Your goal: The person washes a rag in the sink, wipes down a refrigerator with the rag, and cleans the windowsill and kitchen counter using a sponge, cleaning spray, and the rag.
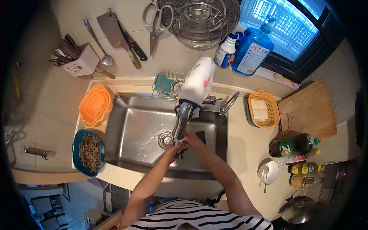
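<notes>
One white cloth, marked with red and edged in dark trim, covered the far part of what looked like a shiny metal spout above a steel sink. At the near end, just beside the drain, a left hand and a right hand met, fingers seemingly closed on white-and-dark material; the exact grip was hidden. The work appeared partway along: the cloth was in place over the metal, the near end not yet released, and whether anything was fastened could not be told. Behind stood a wire rack with a green pad. On the worktop, orange baskets and a blue basin of brown bits flanked one side, a yellow basket the other.
</notes>
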Action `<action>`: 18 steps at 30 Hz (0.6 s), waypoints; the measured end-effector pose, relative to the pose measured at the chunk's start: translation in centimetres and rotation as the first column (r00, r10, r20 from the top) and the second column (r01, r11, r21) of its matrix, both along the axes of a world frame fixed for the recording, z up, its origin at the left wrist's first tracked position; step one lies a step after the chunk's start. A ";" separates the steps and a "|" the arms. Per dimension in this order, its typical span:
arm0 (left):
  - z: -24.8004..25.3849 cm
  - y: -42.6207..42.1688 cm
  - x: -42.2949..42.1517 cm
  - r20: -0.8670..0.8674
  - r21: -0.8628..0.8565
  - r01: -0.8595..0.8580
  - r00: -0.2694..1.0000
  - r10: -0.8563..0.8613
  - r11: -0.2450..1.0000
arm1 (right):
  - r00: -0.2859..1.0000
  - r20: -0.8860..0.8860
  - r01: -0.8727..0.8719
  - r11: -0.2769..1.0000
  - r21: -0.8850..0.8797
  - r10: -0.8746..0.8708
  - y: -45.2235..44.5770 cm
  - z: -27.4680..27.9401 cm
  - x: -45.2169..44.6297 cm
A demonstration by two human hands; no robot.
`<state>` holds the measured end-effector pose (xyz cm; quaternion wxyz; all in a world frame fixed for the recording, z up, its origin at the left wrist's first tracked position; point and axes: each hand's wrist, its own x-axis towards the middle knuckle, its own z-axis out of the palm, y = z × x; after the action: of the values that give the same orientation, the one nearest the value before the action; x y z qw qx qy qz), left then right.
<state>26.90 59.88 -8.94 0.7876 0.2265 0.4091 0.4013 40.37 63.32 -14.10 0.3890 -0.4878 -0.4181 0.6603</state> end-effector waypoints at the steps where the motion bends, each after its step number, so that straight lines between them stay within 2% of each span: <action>1: 0.2 0.3 0.5 0.054 -0.104 0.024 0.998 -0.018 0.994 | 0.944 -0.329 -0.086 0.973 -0.213 0.011 -0.1 0.1 1.0; 2: -1.5 0.6 0.6 -0.031 -0.139 -0.012 0.999 0.007 0.990 | 0.944 -0.330 -0.083 0.972 -0.219 0.007 0.0 -0.8 2.0; 3: -3.2 1.0 0.4 -0.032 -0.143 -0.010 0.999 0.005 0.990 | 0.997 -0.074 -0.022 0.961 -0.277 0.001 0.3 -1.8 3.0; 4: -4.9 1.3 -0.2 0.078 -0.323 -0.028 0.995 0.057 0.946 | 0.982 0.189 0.051 0.948 -0.315 0.010 0.5 -2.9 4.0; 5: -5.2 1.5 -0.4 0.176 -0.493 -0.025 0.976 0.128 0.870 | 0.823 0.567 0.169 0.962 -0.214 -0.019 0.4 -3.4 4.8; 6: -5.5 1.3 -0.7 0.175 -0.494 -0.027 0.976 0.129 0.869 | 0.528 0.847 0.237 0.969 -0.073 -0.065 0.0 -4.0 5.3; 8: -4.2 0.9 -1.0 0.200 -0.619 -0.047 0.956 0.215 0.784 | 0.430 0.901 0.469 0.842 -0.266 0.045 -1.1 -8.5 6.0; 9: -4.5 0.7 -1.5 0.198 -0.619 -0.053 0.955 0.221 0.784 | 0.432 0.901 0.463 0.845 -0.267 0.047 -1.8 -9.5 5.9; 11: -4.8 0.1 -2.9 0.218 -0.638 -0.044 0.947 0.236 0.769 | 0.605 0.796 0.360 0.884 -0.299 0.022 -2.7 -9.7 5.2; 12: -4.9 -0.1 -3.7 0.217 -0.638 -0.053 0.945 0.246 0.768 | 0.606 0.795 0.350 0.888 -0.299 0.029 -2.8 -9.8 4.8; 14: -4.9 -0.9 -5.5 0.105 -0.580 -0.147 0.962 0.252 0.801 | 0.762 0.635 0.311 0.932 -0.185 -0.128 -3.2 -5.7 2.5; 15: -4.9 -1.8 -6.1 0.045 -0.552 -0.189 0.966 0.255 0.812 | 0.763 0.636 0.303 0.933 -0.195 -0.115 -3.4 -5.8 1.8; 17: -4.3 -1.9 -6.9 -0.009 -0.598 -0.293 0.933 0.359 0.746 | 0.943 0.287 0.238 0.943 -0.232 -0.167 -3.5 -6.2 0.4; 18: -5.4 -2.2 -7.4 0.005 -0.596 -0.345 0.901 0.433 0.725 | 0.944 0.290 0.227 0.945 -0.234 -0.156 -3.7 -6.4 -0.7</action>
<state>19.53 57.72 -14.33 0.7435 -0.1459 0.4922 0.4286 39.69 59.62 -20.47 0.3234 -0.6584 -0.3253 0.5967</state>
